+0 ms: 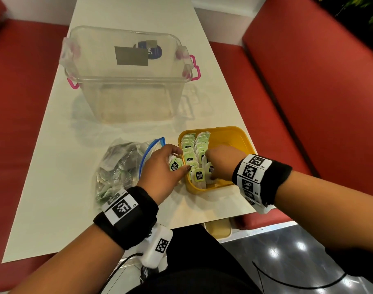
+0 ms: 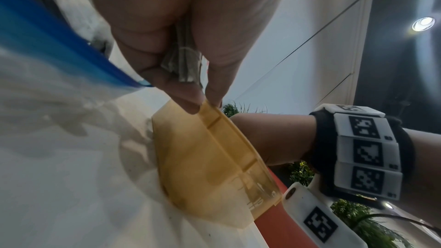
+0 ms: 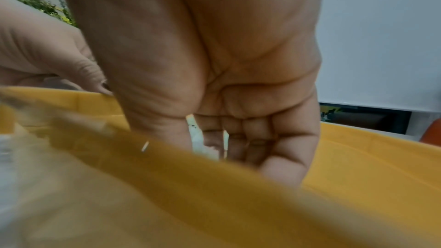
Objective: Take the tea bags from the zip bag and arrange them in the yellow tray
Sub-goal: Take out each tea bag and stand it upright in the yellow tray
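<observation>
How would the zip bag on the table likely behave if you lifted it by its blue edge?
Probably floppy: the zip bag lies crumpled and slumped on the table. Probably light for its size, since it holds only thin tea bags. Its open blue zip edge suggests the contents could spill if tipped.

Readable text before you:
- Tea bag tags [image 1: 199,174]: white brand lettering on a black patch, seemingly "McCoy teas", only partly legible.
- Left wristband marker [image 1: 123,208]: "L5".
- Right wristband markers [image 1: 250,171]: "R5", "R4".
- Clear container's blue sticker [image 1: 152,52]: lettering unreadable.

left hand [image 1: 162,166] gripping tea bags [image 1: 174,165], beside yellow tray [image 1: 242,136]
</observation>
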`<act>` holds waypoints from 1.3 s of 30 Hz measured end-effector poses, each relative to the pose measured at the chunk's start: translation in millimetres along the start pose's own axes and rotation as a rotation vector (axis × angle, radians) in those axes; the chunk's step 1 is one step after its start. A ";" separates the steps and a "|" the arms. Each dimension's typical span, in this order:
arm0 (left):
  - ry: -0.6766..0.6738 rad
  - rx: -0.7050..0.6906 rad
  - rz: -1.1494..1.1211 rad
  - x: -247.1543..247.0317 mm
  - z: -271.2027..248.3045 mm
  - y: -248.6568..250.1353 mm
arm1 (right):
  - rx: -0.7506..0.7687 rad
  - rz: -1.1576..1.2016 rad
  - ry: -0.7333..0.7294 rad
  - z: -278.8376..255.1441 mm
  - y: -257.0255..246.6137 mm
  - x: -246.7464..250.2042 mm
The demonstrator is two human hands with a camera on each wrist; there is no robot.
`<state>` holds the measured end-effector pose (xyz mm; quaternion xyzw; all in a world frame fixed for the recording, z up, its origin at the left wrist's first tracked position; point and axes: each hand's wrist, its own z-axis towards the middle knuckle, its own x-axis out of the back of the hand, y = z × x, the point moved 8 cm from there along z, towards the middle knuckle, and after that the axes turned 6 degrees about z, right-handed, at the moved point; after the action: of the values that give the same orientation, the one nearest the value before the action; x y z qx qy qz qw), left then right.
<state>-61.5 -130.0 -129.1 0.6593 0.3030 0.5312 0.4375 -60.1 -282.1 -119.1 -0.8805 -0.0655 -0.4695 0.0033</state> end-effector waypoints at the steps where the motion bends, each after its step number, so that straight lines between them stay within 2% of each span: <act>1: 0.000 0.000 0.003 -0.1 -0.2 0.2 | -0.013 0.046 0.036 -0.9 3.0 2.7; 3: -0.003 0.003 0.006 0.1 -0.8 0.3 | -0.047 0.122 0.067 -4.5 8.7 6.5; 7: -0.010 0.011 0.011 -0.2 -1.2 0.0 | -0.128 0.139 0.012 -8.1 14.3 4.9; 17: -0.011 0.019 -0.007 0.8 -3.8 3.5 | -0.162 0.241 0.031 -5.1 15.6 1.8; 21: -0.004 0.057 -0.092 5.6 -7.4 4.2 | -0.166 0.364 0.061 -12.2 22.1 10.8; 25: 0.024 0.216 -0.459 11.2 -12.7 5.9 | -0.092 0.406 0.245 -22.6 25.0 47.4; 27: 0.006 0.294 -0.582 11.6 -13.2 8.3 | 0.004 0.457 0.322 -33.1 12.6 68.2; 29: -0.026 0.348 -0.686 10.2 -13.3 12.5 | 0.109 0.504 0.330 -43.2 -7.3 81.3; 34: -0.073 0.294 -0.771 7.1 -15.6 30.4 | 0.222 0.712 0.223 -48.1 -36.1 75.2; 39: -0.114 0.248 -0.757 3.6 -18.4 29.6 | 0.206 0.914 0.218 -46.1 -23.5 69.8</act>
<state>-80.3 -135.1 -99.9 0.5774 0.5614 0.2545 0.5354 -62.6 -254.1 -36.8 -0.7598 0.2830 -0.5006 0.3034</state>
